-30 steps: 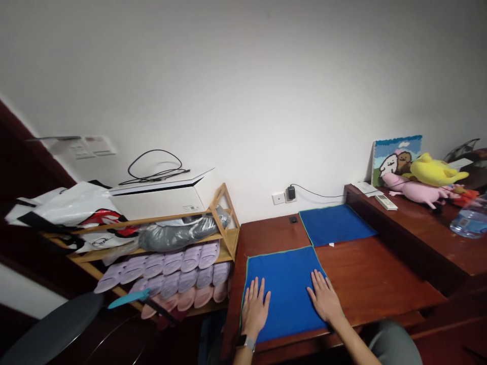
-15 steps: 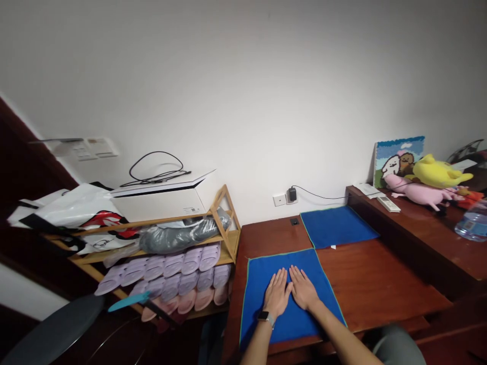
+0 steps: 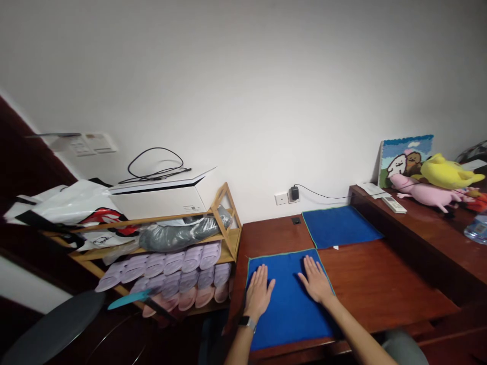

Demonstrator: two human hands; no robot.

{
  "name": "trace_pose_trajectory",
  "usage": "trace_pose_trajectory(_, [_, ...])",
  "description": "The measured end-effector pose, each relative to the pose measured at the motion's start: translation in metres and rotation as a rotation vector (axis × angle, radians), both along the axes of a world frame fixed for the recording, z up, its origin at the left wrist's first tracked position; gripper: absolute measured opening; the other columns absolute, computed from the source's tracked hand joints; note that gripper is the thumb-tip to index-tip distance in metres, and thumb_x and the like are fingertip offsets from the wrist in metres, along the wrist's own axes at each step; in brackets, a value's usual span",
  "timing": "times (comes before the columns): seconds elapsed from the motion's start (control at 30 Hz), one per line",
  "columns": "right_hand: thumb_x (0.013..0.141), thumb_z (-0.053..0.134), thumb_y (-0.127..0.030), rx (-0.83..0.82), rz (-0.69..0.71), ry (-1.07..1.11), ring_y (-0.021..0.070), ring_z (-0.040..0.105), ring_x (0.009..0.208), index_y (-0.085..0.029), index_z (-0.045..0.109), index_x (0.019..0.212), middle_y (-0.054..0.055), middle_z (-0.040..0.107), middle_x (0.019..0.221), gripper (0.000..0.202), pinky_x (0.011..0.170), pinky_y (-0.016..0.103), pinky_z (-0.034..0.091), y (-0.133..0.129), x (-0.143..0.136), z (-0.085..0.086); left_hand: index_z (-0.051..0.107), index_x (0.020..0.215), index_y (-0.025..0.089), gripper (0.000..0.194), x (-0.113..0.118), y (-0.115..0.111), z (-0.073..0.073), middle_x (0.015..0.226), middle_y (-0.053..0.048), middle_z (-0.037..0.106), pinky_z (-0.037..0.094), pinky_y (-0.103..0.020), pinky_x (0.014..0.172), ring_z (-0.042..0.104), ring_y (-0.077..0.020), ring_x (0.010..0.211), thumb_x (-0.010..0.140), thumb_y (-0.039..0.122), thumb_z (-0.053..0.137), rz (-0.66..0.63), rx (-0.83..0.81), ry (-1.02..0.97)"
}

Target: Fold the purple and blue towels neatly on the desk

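A blue cloth [image 3: 286,294] with a green edge lies spread flat on the reddish-brown wooden desk [image 3: 376,289]. My left hand [image 3: 259,293] rests palm down near the cloth's left edge, fingers stretched out, a watch on the wrist. Toward the cloth's right edge, my right hand [image 3: 316,280] also lies flat with its thumb apart. Neither hand holds anything. Behind and to the right, a second blue cloth [image 3: 340,226] is laid out near the wall, with a small white tag at its front edge.
On the left stands a wooden rack [image 3: 227,238] with rows of slippers [image 3: 192,258], a white box [image 3: 160,200] and a plastic bag [image 3: 72,203]. A raised ledge at right bears plush toys [image 3: 424,192], a remote [image 3: 394,205] and a water bottle [image 3: 477,228]. A black plug [image 3: 294,192] sits in the wall socket.
My hands have slid apart over the near cloth, from side by side at its middle to its left and right edges. The view has shifted slightly.
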State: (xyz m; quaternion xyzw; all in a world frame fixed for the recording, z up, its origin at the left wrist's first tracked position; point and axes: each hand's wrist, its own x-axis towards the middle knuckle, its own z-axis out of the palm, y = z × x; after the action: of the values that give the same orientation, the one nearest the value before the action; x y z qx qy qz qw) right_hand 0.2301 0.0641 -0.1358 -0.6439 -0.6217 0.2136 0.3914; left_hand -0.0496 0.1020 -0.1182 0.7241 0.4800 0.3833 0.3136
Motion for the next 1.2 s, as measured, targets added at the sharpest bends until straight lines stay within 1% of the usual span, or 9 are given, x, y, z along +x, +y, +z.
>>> trace_pose_trajectory(0.17, [0.097,0.036,-0.069,-0.091,0.175,-0.165,0.0260,0.021,0.159,-0.013,0.042,0.158,0.013,0.030,0.167,0.083,0.130,0.046,0.007,0.031,-0.054,0.003,0.057,0.148,0.023,0.066,0.049,0.023,0.000,0.163,-0.012,0.045,0.009,-0.051,0.131,0.033,-0.0304,0.155,0.094,0.062,0.055,-0.172,-0.005,0.150])
trace_pose_trajectory(0.23, [0.096,0.037,-0.070,-0.105,0.145,-0.159,0.0261,0.023,0.158,-0.014,0.043,0.158,0.013,0.031,0.167,0.084,0.130,0.045,0.007,0.036,-0.047,-0.006,0.058,0.146,0.025,0.065,0.041,0.030,-0.010,0.163,-0.011,0.045,0.008,-0.053,0.131,0.032,-0.0317,0.155,0.092,0.062,0.056,-0.136,-0.030,0.135])
trace_pose_trajectory(0.33, [0.092,0.043,-0.074,-0.097,-0.019,-0.090,0.0252,0.025,0.158,-0.016,0.047,0.156,0.011,0.034,0.166,0.087,0.130,0.044,0.005,0.036,-0.007,-0.018,0.061,0.142,0.025,0.066,0.003,0.037,-0.023,0.164,-0.013,0.043,0.004,-0.055,0.130,0.027,-0.0344,0.157,0.087,0.062,0.062,0.026,-0.056,0.082])
trace_pose_trajectory(0.47, [0.083,0.052,-0.079,-0.084,-0.143,0.007,0.0269,0.028,0.157,-0.014,0.054,0.151,0.014,0.039,0.163,0.094,0.130,0.045,0.004,0.032,0.044,-0.022,0.064,0.136,0.020,0.070,-0.044,0.039,-0.025,0.161,-0.018,0.046,0.005,-0.055,0.130,0.030,-0.0372,0.155,0.080,0.063,0.068,0.189,-0.054,0.071])
trace_pose_trajectory(0.57, [0.083,0.053,-0.080,-0.030,-0.122,0.040,0.0271,0.028,0.157,-0.016,0.056,0.149,0.013,0.041,0.163,0.092,0.130,0.046,0.004,0.035,0.045,-0.016,0.067,0.132,0.020,0.068,-0.039,0.041,-0.016,0.159,-0.017,0.049,0.006,-0.052,0.130,0.034,-0.0366,0.154,0.080,0.062,0.070,0.202,-0.018,0.047])
trace_pose_trajectory(0.67, [0.090,0.047,-0.075,-0.001,-0.034,-0.013,0.0254,0.024,0.158,-0.018,0.051,0.153,0.010,0.035,0.166,0.085,0.130,0.045,0.005,0.043,0.019,-0.008,0.066,0.135,0.023,0.063,-0.005,0.046,-0.006,0.160,-0.013,0.049,0.007,-0.050,0.131,0.034,-0.0325,0.154,0.085,0.062,0.065,0.085,0.012,0.027])
trace_pose_trajectory(0.8, [0.093,0.043,-0.071,-0.065,0.038,-0.082,0.0243,0.023,0.158,-0.020,0.047,0.156,0.008,0.033,0.167,0.082,0.131,0.046,0.004,0.054,-0.003,-0.007,0.065,0.137,0.027,0.066,0.022,0.064,-0.009,0.161,-0.012,0.048,0.007,-0.053,0.130,0.033,-0.0325,0.155,0.086,0.070,0.060,-0.016,0.021,0.095])
trace_pose_trajectory(1.0, [0.088,0.047,-0.074,-0.070,-0.152,-0.018,0.0243,0.026,0.157,-0.019,0.052,0.153,0.009,0.036,0.165,0.085,0.130,0.044,0.004,0.056,0.036,-0.024,0.065,0.131,0.025,0.078,-0.029,0.089,-0.033,0.161,-0.019,0.047,0.010,-0.058,0.128,0.029,-0.0383,0.155,0.076,0.080,0.063,0.179,0.023,0.094])
trace_pose_trajectory(1.2, [0.088,0.047,-0.074,-0.090,-0.132,-0.047,0.0245,0.024,0.158,-0.014,0.048,0.155,0.013,0.034,0.166,0.090,0.130,0.043,0.002,0.046,0.046,-0.024,0.063,0.133,0.019,0.080,-0.040,0.078,-0.027,0.161,-0.024,0.044,0.009,-0.057,0.128,0.028,-0.0390,0.156,0.077,0.077,0.063,0.185,-0.010,0.103])
